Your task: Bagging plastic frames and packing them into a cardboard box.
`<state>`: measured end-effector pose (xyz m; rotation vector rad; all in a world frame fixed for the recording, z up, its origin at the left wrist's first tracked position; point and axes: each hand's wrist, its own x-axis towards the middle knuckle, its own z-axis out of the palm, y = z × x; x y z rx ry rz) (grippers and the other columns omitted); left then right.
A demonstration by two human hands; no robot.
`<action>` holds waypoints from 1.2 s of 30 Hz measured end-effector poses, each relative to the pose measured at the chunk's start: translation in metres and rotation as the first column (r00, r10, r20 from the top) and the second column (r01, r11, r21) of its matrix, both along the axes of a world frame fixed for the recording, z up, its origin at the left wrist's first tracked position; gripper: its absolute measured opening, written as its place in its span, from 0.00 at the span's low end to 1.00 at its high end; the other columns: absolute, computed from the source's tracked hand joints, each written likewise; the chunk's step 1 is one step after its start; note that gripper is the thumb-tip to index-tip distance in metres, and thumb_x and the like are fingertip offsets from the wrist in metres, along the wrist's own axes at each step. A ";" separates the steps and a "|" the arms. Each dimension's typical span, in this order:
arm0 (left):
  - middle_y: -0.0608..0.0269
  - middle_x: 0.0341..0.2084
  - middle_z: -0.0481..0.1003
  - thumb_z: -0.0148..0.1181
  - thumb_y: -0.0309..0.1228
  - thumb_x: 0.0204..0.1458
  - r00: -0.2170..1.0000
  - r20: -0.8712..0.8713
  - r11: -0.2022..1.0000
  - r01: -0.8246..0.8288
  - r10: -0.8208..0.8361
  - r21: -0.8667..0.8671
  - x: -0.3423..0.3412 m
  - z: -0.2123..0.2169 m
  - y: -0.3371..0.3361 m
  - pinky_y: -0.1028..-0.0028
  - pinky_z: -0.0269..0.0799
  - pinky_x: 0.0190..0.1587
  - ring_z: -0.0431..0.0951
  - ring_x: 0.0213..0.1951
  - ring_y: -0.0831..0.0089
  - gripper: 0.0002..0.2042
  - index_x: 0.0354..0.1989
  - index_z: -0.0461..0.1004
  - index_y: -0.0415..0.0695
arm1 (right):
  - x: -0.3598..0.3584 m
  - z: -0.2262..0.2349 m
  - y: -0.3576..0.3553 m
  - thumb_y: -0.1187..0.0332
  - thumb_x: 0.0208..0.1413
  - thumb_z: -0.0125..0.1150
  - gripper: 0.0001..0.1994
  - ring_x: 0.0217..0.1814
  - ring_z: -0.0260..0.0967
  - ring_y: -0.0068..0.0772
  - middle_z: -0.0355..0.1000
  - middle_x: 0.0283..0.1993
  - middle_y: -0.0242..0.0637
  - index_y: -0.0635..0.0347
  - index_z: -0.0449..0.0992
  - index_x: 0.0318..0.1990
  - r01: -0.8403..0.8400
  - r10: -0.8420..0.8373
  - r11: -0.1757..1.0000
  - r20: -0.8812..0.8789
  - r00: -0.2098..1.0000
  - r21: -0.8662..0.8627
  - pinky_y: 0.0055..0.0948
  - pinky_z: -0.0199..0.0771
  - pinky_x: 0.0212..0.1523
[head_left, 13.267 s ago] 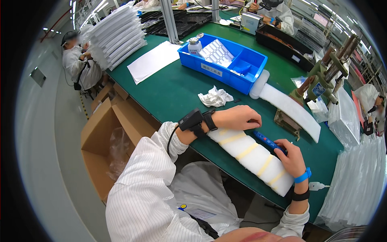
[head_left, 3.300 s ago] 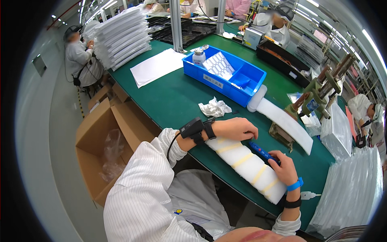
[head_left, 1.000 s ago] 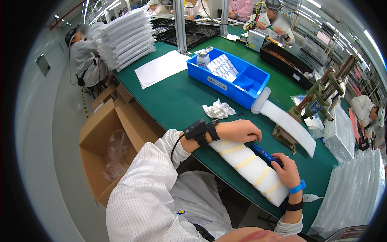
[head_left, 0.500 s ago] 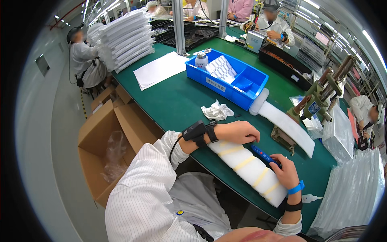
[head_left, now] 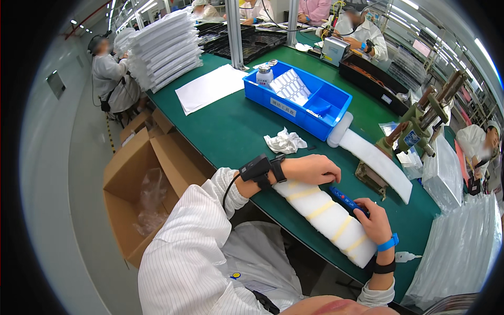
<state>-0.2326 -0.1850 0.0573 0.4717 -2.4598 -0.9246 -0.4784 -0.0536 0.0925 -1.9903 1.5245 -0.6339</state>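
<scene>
A white foam strip (head_left: 328,219) banded with yellow tape lies slantwise along the near edge of the green table. Resting by its far edge, my right hand (head_left: 375,224) has its fingers closed around the rear end of a blue pen-shaped tool (head_left: 346,199). My left hand (head_left: 317,169) lies over the strip's left end with fingers curled, its fingertips close to the tool's dark tip. Whatever those fingers may pinch is hidden. Just beyond the left hand sits a crumpled white tissue (head_left: 285,142).
A blue divided bin (head_left: 291,114) holds a bottle and a label sheet. To its right are a curved white foam piece (head_left: 375,164) and a green hand press (head_left: 415,137). A cardboard box (head_left: 134,184) stands left of the table. Wrapped stacks (head_left: 164,50) rise behind; co-workers sit around.
My hands, the foam strip and the blue tool keep almost the same places. The whole view has shifted slightly. At the far right, a co-worker's head has lifted.
</scene>
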 end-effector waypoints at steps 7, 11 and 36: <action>0.56 0.29 0.77 0.49 0.27 0.53 0.999 0.043 1.000 0.011 -0.011 -0.005 0.002 0.002 0.000 0.66 0.71 0.38 0.77 0.33 0.60 0.09 0.36 0.76 0.41 | 0.001 -0.001 -0.001 0.71 0.52 0.58 0.12 0.38 0.73 0.44 0.75 0.37 0.47 0.64 0.73 0.44 0.000 0.000 1.000 -0.001 1.000 0.002 0.32 0.72 0.41; 0.57 0.31 0.77 0.50 0.26 0.54 0.997 0.078 0.999 0.012 -0.015 0.035 0.002 0.009 0.003 0.67 0.71 0.40 0.76 0.34 0.61 0.08 0.37 0.76 0.40 | -0.001 -0.001 -0.001 0.71 0.52 0.58 0.12 0.38 0.73 0.44 0.75 0.37 0.47 0.64 0.73 0.44 0.006 -0.006 1.000 0.000 1.000 0.025 0.32 0.72 0.41; 0.56 0.27 0.78 0.49 0.27 0.51 1.000 0.003 1.000 -0.002 0.002 0.006 0.001 -0.001 0.001 0.66 0.71 0.37 0.77 0.31 0.59 0.09 0.34 0.77 0.42 | -0.003 -0.005 -0.001 0.72 0.52 0.58 0.12 0.37 0.74 0.44 0.75 0.36 0.48 0.64 0.73 0.44 -0.002 0.002 1.000 -0.006 1.000 0.013 0.32 0.72 0.41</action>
